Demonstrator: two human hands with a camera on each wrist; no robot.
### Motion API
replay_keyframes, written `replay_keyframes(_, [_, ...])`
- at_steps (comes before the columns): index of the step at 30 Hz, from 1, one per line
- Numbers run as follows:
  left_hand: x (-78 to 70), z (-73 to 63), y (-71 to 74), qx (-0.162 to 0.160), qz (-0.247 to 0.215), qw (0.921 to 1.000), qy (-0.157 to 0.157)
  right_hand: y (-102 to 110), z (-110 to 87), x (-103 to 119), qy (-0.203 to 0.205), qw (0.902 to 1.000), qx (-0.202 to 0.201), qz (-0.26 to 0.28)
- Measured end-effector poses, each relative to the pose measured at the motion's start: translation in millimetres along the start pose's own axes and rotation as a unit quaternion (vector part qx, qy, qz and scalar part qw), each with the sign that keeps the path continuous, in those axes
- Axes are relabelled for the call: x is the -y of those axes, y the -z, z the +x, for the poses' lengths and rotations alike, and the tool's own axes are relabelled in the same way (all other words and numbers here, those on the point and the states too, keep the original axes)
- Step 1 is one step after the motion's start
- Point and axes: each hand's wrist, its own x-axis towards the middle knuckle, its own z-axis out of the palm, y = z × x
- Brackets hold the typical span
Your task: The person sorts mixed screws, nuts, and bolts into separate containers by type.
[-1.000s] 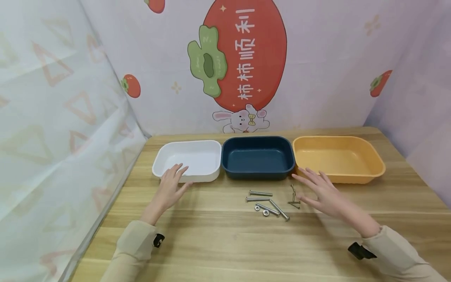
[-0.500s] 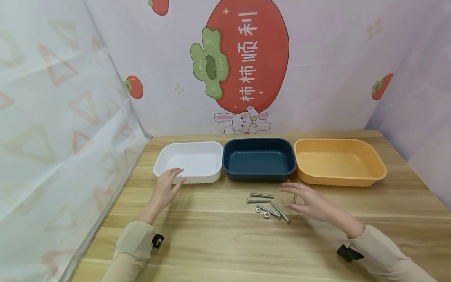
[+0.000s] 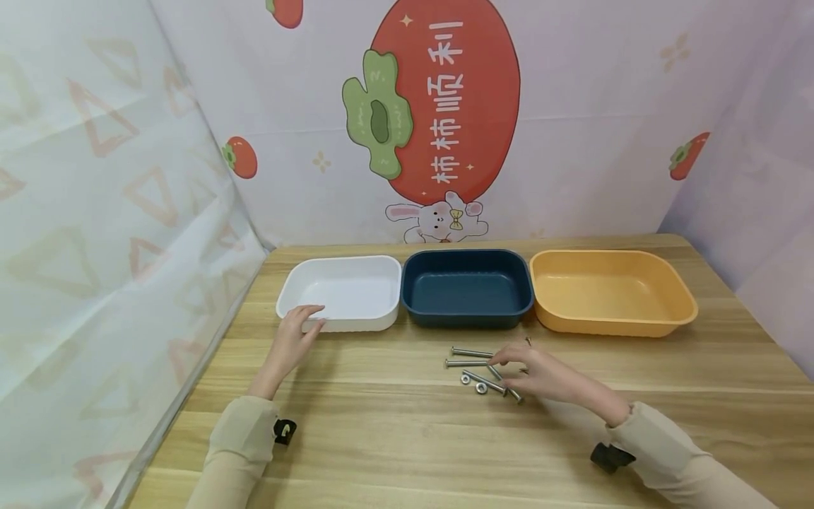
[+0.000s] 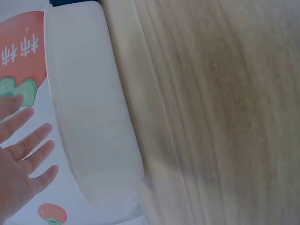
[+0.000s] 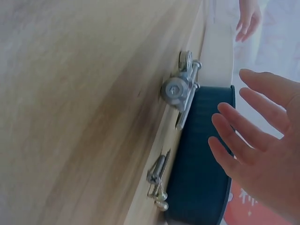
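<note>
My right hand [image 3: 540, 371] hovers over the right side of a small pile of silver bolts [image 3: 469, 363], partly covering them. In the right wrist view, that hand [image 5: 262, 136] has spread, slightly bent fingers with nothing between them. Two hex nuts [image 3: 481, 388] lie at the pile's near side. Small brassy screws [image 5: 159, 192] lie by the bolts, mostly hidden under the hand in the head view. My left hand [image 3: 292, 344] is at the front of the white tray [image 3: 356, 286], its fingers spread in the left wrist view; whether it touches the rim I cannot tell.
A dark blue tray [image 3: 467, 291] stands beside the white one, and a yellow tray [image 3: 610, 293] is at its right. All three form a row at the back of the wooden table [image 3: 381, 438]. Printed cloth [image 3: 572, 141] hangs behind and at both sides.
From in front of the yellow tray, my right hand has moved left and nearer, passing over the screws to the bolts. The left hand has drawn slightly back and left.
</note>
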Motion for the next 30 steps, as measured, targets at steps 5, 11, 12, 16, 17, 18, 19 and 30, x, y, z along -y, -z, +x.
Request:
replay_keyframes(5, [2.8,-1.1,0.5,0.005,-0.008,0.9999,0.014,-5.9,4.8,1.6,0.021,0.9990,0.026,0.031])
replay_keyframes(11, [4.3,0.0,0.0,-0.007,-0.009,0.9999,0.010,-11.9,11.9,-0.1,0.012,0.9962,0.058,0.064])
replay_keyframes(12, [4.8,0.2,-0.2,-0.009,-0.010,0.9999,0.009,-12.6,13.2,-0.8,0.010,0.9958,0.062,0.067])
replay_keyframes(16, [7.7,0.2,-0.4,-0.011,-0.016,0.9997,0.013,-14.5,17.3,-3.9,0.003,0.9944,0.078,0.072])
replay_keyframes(17, [8.5,0.2,-0.2,-0.011,-0.017,0.9997,0.015,-14.6,18.2,-4.4,0.000,0.9942,0.082,0.069])
replay_keyframes(18, [9.3,0.2,-0.1,-0.010,-0.018,0.9996,0.019,-14.7,18.9,-5.0,-0.001,0.9939,0.085,0.069])
replay_keyframes(19, [10.1,0.2,0.0,-0.008,-0.018,0.9996,0.022,-14.9,19.7,-5.5,-0.001,0.9936,0.089,0.070])
replay_keyframes(30, [19.1,-1.1,0.6,0.013,-0.001,0.9987,0.050,-19.8,25.1,-7.9,-0.008,0.9904,0.113,0.078])
